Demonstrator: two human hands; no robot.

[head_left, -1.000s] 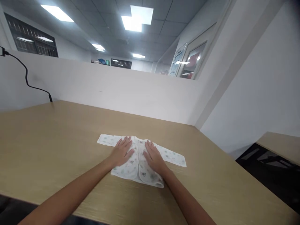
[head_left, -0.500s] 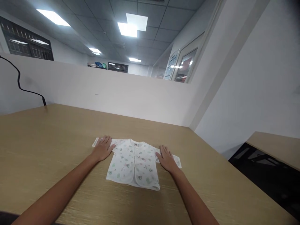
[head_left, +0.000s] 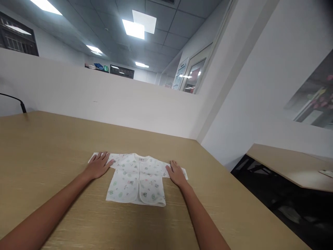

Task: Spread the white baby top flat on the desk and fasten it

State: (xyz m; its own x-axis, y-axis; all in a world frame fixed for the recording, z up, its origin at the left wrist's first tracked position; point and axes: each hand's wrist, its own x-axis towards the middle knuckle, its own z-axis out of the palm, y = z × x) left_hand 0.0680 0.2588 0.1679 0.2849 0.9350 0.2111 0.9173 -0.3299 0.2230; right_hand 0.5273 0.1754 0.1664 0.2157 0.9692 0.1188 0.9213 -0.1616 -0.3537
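A small white baby shirt [head_left: 127, 178] with a print of little animals and green spots lies spread on the wooden table, its front facing up and its sleeves out to both sides. My left hand [head_left: 98, 165] rests flat on the sleeve at the left, fingers stretched out, with the cuff showing beyond them. On the sleeve at the right lies my right hand [head_left: 177, 172], also flat, its fingers extended and the cuff end showing past it. The shirt's lower front edges part slightly in the middle.
The tabletop [head_left: 65, 139] runs back to a low white partition [head_left: 117, 100]. A black cable [head_left: 23, 106] stands at the far left corner. At the right, past the table's edge, is another table [head_left: 281, 166] with a dark space beneath it.
The view has turned to the right, so the shirt, hands and partition appear further left and more of the other table shows. Both hands stay flat on the sleeves.
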